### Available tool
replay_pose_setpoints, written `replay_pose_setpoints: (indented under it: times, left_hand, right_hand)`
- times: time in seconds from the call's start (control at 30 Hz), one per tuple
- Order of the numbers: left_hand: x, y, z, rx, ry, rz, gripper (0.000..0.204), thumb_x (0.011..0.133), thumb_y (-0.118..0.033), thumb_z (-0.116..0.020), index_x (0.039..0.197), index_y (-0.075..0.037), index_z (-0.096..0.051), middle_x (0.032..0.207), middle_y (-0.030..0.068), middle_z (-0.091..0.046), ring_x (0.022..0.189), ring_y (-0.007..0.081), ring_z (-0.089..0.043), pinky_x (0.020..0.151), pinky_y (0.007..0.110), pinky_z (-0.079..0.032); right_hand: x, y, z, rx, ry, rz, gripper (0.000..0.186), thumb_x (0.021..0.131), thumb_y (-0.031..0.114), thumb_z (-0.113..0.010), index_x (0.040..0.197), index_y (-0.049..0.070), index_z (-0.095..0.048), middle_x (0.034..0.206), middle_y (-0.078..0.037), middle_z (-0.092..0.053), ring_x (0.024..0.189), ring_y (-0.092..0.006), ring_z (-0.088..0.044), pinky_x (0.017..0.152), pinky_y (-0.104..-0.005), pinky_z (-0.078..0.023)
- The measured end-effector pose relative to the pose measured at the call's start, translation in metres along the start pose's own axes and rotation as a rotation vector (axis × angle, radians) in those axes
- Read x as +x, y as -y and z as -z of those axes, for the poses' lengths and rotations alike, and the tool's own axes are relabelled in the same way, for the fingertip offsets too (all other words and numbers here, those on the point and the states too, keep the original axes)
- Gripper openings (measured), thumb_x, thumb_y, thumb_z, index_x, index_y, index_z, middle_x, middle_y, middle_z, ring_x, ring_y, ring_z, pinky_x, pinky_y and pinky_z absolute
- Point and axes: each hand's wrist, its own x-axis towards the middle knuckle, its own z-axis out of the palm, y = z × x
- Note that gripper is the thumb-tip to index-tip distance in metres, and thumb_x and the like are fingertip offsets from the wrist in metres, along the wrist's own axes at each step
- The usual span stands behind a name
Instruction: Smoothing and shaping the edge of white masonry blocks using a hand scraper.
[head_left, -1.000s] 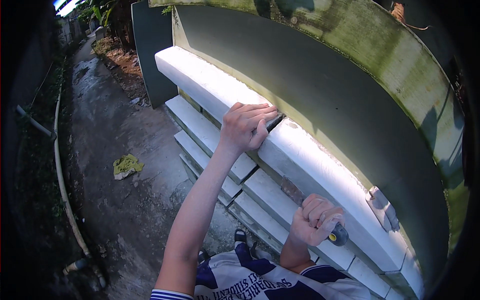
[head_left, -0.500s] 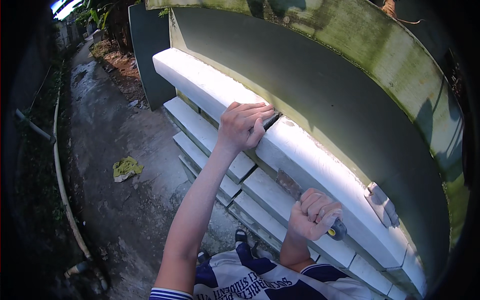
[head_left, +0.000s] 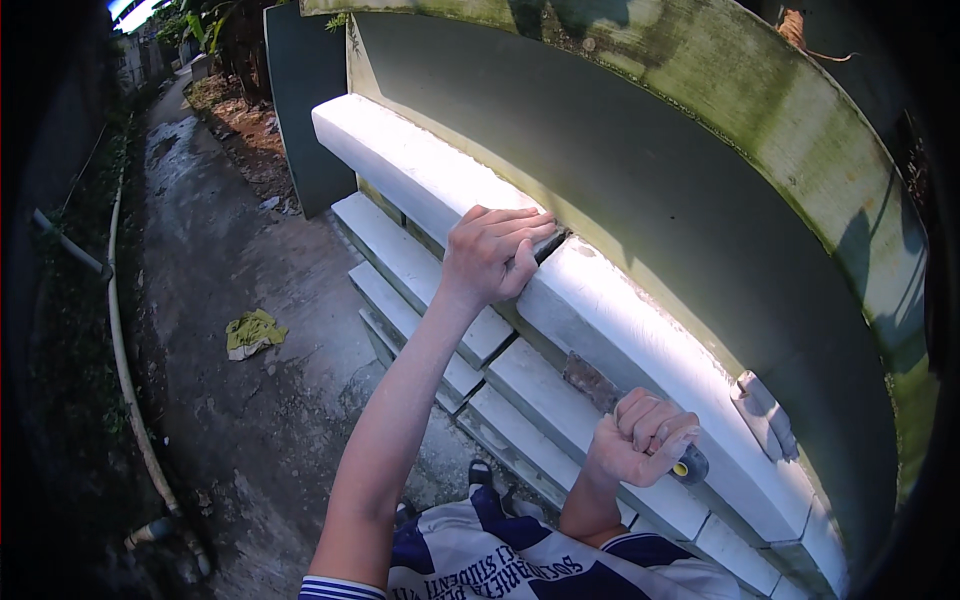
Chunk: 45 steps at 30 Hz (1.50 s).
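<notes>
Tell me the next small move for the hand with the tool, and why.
Probably draw the right hand and its dark-handled tool along the white ledge toward the left hand, which grips the ledge's top edge. The tool sits low against the ledge face, near a bare patch in the white coating.

Blue-and-white lettered jersey point(head_left: 520, 560), striped sleeve cuff
</notes>
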Motion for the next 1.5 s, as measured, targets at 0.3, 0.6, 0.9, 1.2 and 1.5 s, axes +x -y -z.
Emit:
replay_pose_setpoints:
  times: [0.3, 0.6, 0.9, 1.2, 1.5]
  left_hand:
    - [0.000, -0.003, -0.001, -0.006, 0.003, 0.015, 0.030, 0.090, -0.016, -0.050, 0.098, -0.014, -0.079, 0.105, -0.0001, -0.078, 0.105, 0.0122, -0.072, 0.083, 0.031, -0.051]
    - [0.001, -0.004, 0.000, 0.020, 0.016, 0.016, 0.031, 0.090, -0.016, -0.050, 0.100, -0.014, -0.079, 0.107, -0.0011, -0.078, 0.106, 0.0127, -0.072, 0.084, 0.031, -0.050]
    - [0.000, -0.003, 0.000, 0.007, -0.017, 0.011, 0.031, 0.089, -0.014, -0.050, 0.099, -0.015, -0.080, 0.107, -0.0022, -0.078, 0.105, 0.0124, -0.072, 0.085, 0.030, -0.050]
    - [0.001, -0.004, -0.001, 0.016, -0.008, -0.018, 0.031, 0.092, -0.015, -0.050, 0.102, -0.015, -0.079, 0.107, -0.0013, -0.078, 0.106, 0.0153, -0.072, 0.087, 0.030, -0.050]
    - [0.002, -0.004, 0.014, 0.001, 0.123, 0.004, 0.033, 0.095, -0.017, -0.047, 0.109, -0.013, -0.077, 0.116, 0.0011, -0.076, 0.113, 0.0166, -0.069, 0.092, 0.032, -0.048]
  right_hand:
    - [-0.005, -0.004, 0.012, 0.064, -0.104, 0.031, 0.037, 0.107, 0.030, -0.047, 0.076, 0.014, -0.035, 0.051, 0.004, -0.029, 0.038, -0.0064, -0.019, 0.039, -0.0247, -0.019]
    - [-0.007, -0.003, 0.005, 0.054, -0.106, 0.035, 0.039, 0.106, 0.031, -0.053, 0.075, 0.014, -0.035, 0.049, 0.003, -0.031, 0.037, -0.0067, -0.020, 0.038, -0.0250, -0.020]
    - [-0.009, -0.004, -0.001, 0.020, 0.055, 0.125, 0.040, 0.106, 0.032, -0.053, 0.073, 0.015, -0.036, 0.047, 0.004, -0.032, 0.035, -0.0061, -0.020, 0.036, -0.0247, -0.020]
    - [-0.002, -0.003, -0.001, 0.074, 0.039, 0.110, 0.041, 0.103, 0.031, -0.058, 0.072, 0.015, -0.036, 0.047, 0.004, -0.033, 0.035, -0.0065, -0.022, 0.038, -0.0249, -0.021]
    - [-0.011, 0.002, -0.023, -0.009, 0.187, 0.203, 0.035, 0.097, 0.018, -0.061, 0.069, 0.008, -0.043, 0.049, -0.002, -0.045, 0.036, -0.0132, -0.039, 0.039, -0.0301, -0.035]
